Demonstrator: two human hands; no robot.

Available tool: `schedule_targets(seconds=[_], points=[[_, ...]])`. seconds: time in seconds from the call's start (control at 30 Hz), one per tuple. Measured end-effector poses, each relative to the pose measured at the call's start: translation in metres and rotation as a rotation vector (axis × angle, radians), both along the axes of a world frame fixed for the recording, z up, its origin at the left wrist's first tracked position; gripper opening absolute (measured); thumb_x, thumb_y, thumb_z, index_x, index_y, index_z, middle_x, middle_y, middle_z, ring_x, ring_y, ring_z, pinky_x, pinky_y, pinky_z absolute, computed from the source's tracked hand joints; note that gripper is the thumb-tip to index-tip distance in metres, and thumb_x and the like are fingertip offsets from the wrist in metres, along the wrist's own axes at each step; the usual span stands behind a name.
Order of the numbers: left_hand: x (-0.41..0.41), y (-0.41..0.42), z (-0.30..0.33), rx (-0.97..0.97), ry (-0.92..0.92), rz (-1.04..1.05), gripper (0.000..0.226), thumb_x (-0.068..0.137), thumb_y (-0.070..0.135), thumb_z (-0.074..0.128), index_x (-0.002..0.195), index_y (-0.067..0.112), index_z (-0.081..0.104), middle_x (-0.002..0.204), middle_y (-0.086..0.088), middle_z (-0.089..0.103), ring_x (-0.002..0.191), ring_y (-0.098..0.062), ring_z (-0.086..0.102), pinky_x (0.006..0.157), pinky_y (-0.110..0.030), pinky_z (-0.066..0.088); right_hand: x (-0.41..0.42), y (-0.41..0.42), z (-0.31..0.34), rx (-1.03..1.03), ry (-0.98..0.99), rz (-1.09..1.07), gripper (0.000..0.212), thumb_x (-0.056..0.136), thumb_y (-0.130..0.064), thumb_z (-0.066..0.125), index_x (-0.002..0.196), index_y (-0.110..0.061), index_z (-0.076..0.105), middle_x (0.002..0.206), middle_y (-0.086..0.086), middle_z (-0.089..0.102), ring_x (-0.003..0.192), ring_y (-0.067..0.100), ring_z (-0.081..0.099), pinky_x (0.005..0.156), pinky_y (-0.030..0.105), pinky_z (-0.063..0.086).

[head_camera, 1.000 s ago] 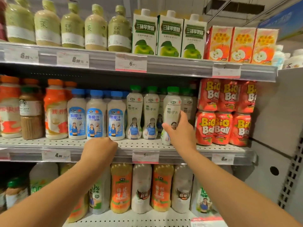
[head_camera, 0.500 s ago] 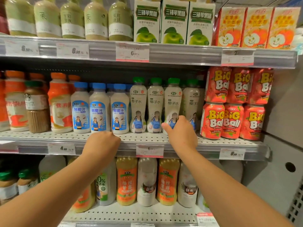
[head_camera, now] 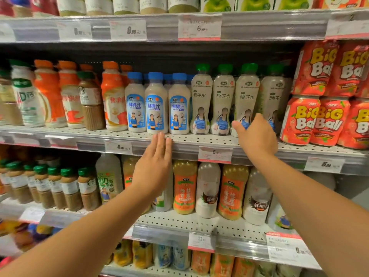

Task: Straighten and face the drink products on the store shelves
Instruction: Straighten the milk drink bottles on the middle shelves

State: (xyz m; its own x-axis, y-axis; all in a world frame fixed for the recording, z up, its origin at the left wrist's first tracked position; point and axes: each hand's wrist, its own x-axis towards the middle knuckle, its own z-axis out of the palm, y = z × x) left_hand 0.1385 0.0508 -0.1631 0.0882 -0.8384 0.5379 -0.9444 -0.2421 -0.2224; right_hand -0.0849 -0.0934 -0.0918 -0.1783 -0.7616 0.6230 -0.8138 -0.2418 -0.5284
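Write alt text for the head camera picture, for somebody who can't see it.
A person's right hand reaches to the third green-capped coconut water bottle on a store's middle shelf, while the left hand lies flat, fingers straight, at the shelf edge below three blue-capped coconut juice bottles. Red Big Ball cans stand stacked to the right.

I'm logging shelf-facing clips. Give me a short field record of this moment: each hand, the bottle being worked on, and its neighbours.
left hand: left hand, fingers straight, tips at the shelf edge below the blue-cap bottles
right hand: right hand grips the base of a green-cap bottle
neighbours: red Big Ball cans on the right
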Motion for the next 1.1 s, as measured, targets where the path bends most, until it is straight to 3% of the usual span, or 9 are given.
schedule_targets(seconds=[0.07, 0.13, 0.27, 0.43, 0.6, 0.7, 0.87, 1.0, 1.1], points=[[0.006, 0.022, -0.051, 0.101, 0.064, -0.095, 0.096, 0.081, -0.002, 0.039, 0.145, 0.017, -0.030, 0.154, -0.010, -0.035, 0.141, -0.024, -0.033, 0.118, -0.041, -0.010, -0.002, 0.002, -0.005, -0.111, -0.078, 0.026, 0.049, 0.093, -0.054, 0.051, 0.121, -0.013, 0.050, 0.120, 0.009, 0.057, 0.094, 0.032, 0.059, 0.065, 0.037, 0.038], [0.012, 0.046, -0.102, 0.261, 0.119, -0.154, 0.095, 0.081, -0.004, 0.039, 0.147, 0.023, -0.025, 0.157, -0.002, -0.028, 0.143, -0.018, -0.027, 0.115, -0.036, -0.015, -0.003, 0.003, -0.011, -0.203, -0.122, 0.069, 0.033, 0.095, -0.046, 0.046, 0.109, -0.017, 0.052, 0.110, 0.007, 0.057, 0.080, 0.025, 0.053, 0.063, 0.035, 0.038], [0.035, 0.073, -0.143, 0.369, 0.307, -0.096, 0.065, 0.094, 0.012, 0.042, 0.154, 0.017, 0.017, 0.163, -0.002, 0.011, 0.149, -0.021, 0.008, 0.120, -0.035, 0.007, -0.008, 0.004, -0.020, -0.247, 0.037, 0.090, 0.036, 0.095, -0.041, 0.039, 0.074, -0.016, 0.053, 0.068, 0.005, 0.053, 0.061, 0.028, 0.044, 0.050, 0.031, 0.026], [0.080, 0.065, -0.107, 0.236, 0.536, -0.105, 0.046, 0.094, 0.023, 0.052, 0.138, 0.014, 0.043, 0.148, -0.005, 0.036, 0.132, -0.024, 0.038, 0.109, -0.037, 0.038, 0.000, 0.025, -0.029, -0.297, 0.207, 0.054, 0.050, 0.096, -0.036, 0.033, 0.053, -0.011, 0.039, 0.056, 0.007, 0.040, 0.055, 0.029, 0.040, 0.048, 0.031, 0.023], [0.118, 0.032, -0.061, -0.051, 0.709, -0.133, 0.052, 0.086, 0.016, 0.062, 0.133, 0.005, 0.041, 0.132, -0.014, 0.041, 0.122, -0.032, 0.041, 0.099, -0.041, 0.041, 0.042, 0.071, -0.047, -0.186, 0.344, 0.240, 0.042, 0.095, -0.031, 0.035, 0.104, -0.005, 0.066, 0.107, 0.014, 0.063, 0.103, 0.034, 0.054, 0.094, 0.046, 0.038], [0.129, 0.006, -0.044, -0.059, 0.817, -0.133, 0.044, 0.085, 0.022, 0.062, 0.120, 0.003, 0.044, 0.124, -0.019, 0.044, 0.116, -0.035, 0.043, 0.096, -0.045, 0.044, 0.082, 0.091, -0.044, -0.102, 0.480, 0.363, 0.055, 0.096, -0.038, 0.041, 0.142, -0.008, 0.044, 0.147, 0.010, 0.045, 0.136, 0.027, 0.037, 0.114, 0.044, 0.024], [0.130, -0.023, -0.031, 0.060, 0.951, -0.105, 0.024, 0.085, 0.025, 0.062, 0.090, 0.002, 0.061, 0.091, -0.019, 0.064, 0.081, -0.033, 0.060, 0.067, -0.036, 0.051, 0.106, 0.099, -0.051, -0.060, 0.554, 0.214, 0.062, 0.096, -0.039, 0.052, 0.149, -0.014, 0.031, 0.155, 0.003, 0.034, 0.144, 0.020, 0.023, 0.121, 0.038, 0.006], [0.142, -0.031, -0.038, 0.018, 0.942, -0.077, 0.028, 0.081, 0.029, 0.065, 0.101, 0.010, 0.066, 0.101, -0.016, 0.064, 0.091, -0.035, 0.060, 0.082, -0.042, 0.054, 0.114, 0.101, -0.047, -0.007, 0.537, 0.171, 0.063, 0.095, -0.033, 0.058, 0.149, -0.015, 0.031, 0.155, 0.001, 0.033, 0.145, 0.020, 0.021, 0.121, 0.041, 0.007], [0.152, -0.042, -0.032, -0.018, 1.172, -0.127, 0.038, 0.085, 0.026, 0.068, 0.120, 0.014, 0.061, 0.121, -0.014, 0.061, 0.105, -0.032, 0.058, 0.095, -0.042, 0.049, 0.118, 0.103, -0.046, 0.000, 0.534, 0.152, 0.062, 0.094, -0.030, 0.059, 0.148, -0.015, 0.031, 0.155, 0.002, 0.032, 0.145, 0.020, 0.020, 0.121, 0.042, 0.008]])
